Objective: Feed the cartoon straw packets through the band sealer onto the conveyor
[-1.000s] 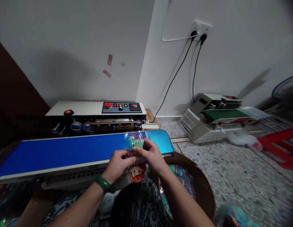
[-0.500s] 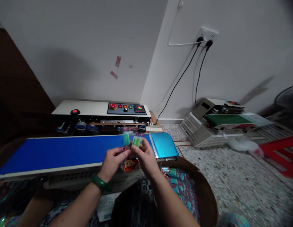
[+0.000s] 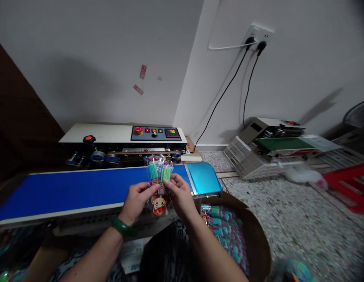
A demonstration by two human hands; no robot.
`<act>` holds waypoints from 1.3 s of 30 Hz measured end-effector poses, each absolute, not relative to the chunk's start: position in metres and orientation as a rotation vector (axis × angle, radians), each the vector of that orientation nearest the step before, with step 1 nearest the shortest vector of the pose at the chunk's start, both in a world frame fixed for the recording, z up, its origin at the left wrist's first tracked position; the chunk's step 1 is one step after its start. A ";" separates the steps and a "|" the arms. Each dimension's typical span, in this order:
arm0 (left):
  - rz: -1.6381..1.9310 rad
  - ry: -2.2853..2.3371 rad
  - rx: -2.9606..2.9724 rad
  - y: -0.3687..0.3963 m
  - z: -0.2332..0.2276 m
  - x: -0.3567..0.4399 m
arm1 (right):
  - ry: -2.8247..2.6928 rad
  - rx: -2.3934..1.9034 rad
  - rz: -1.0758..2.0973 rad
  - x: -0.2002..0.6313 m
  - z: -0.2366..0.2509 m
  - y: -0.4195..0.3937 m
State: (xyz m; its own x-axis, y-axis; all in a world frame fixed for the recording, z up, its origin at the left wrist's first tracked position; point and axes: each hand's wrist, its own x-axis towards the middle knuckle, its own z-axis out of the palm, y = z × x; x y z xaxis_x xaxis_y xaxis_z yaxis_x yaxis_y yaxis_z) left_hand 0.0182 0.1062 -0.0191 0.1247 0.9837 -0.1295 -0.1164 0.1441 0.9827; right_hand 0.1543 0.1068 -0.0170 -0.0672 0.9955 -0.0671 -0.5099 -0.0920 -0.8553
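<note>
Both hands pinch a clear plastic bag [image 3: 160, 161] over the front edge of the blue conveyor belt [image 3: 91, 188]. Inside it are two bundles of sticks, a blue-green bundle [image 3: 153, 171] on the left and a light green bundle [image 3: 166, 174] on the right. A cartoon face figure [image 3: 159, 205] with red hair hangs at the lower end. My left hand [image 3: 137, 201] is closed on the bag's left side, a green bangle on its wrist. My right hand [image 3: 180, 194] grips the right side, thumb by the light green sticks. The bag's open or sealed state is unclear.
A band sealing machine [image 3: 111, 135] with lit controls stands behind the belt. A round-edged carton [image 3: 258, 239] of similar filled bags sits lower right. Farther right are a second machine with a green belt [image 3: 284, 143], a white crate [image 3: 243, 160] and a red stool [image 3: 349, 184].
The bag has been straightened and spread between my hands, so its clear top and the face figure show more fully. My left hand has shifted slightly left; the view has moved a little.
</note>
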 end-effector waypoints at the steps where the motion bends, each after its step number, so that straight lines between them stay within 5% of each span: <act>1: 1.077 1.115 1.101 0.107 -0.019 0.018 | -0.802 -0.846 1.502 0.156 -0.016 0.106; 17: 0.954 1.167 1.211 0.108 -0.022 0.028 | -0.913 -1.013 1.467 0.176 -0.023 0.103; 24: 0.903 1.181 1.000 0.107 -0.028 0.027 | -0.475 -1.299 1.130 0.225 -0.052 0.139; 39: 0.849 1.067 0.993 0.101 -0.020 0.024 | -0.591 -1.466 1.392 0.241 -0.060 0.196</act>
